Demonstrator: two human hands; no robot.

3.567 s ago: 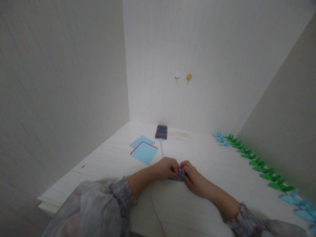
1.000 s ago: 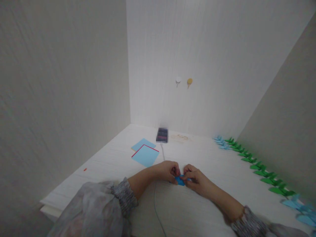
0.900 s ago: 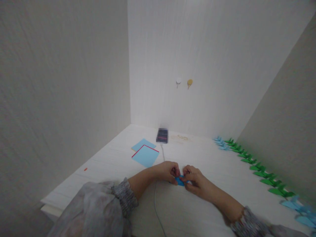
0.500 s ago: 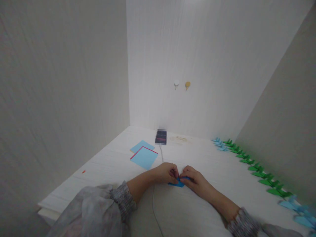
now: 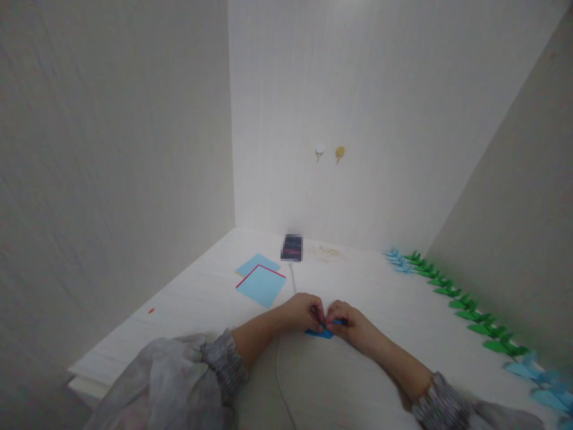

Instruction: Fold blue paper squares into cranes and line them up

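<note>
A small folded piece of blue paper [image 5: 320, 334] is held between my two hands, low over the white table. My left hand [image 5: 305, 313] pinches its left side, fingers curled and closed. From the other side my right hand [image 5: 348, 321] grips the paper between thumb and fingertips. The fingertips of both hands nearly meet at the top of the paper and cover part of its folds. To the left lie light blue paper squares [image 5: 262, 288], the front one with red along its two far edges.
Folded green paper figures [image 5: 468, 303] and light blue ones [image 5: 526, 368] line the table's right side. A dark blurred device [image 5: 292, 248] stands at the back, with a white cable [image 5: 278, 373] running forward under my left arm. An orange scrap [image 5: 151, 310] lies left. Two hooks [image 5: 340, 153] are on the wall.
My right fingers have shifted slightly at the top of the blue paper. Both hands still hold it in nearly the same place.
</note>
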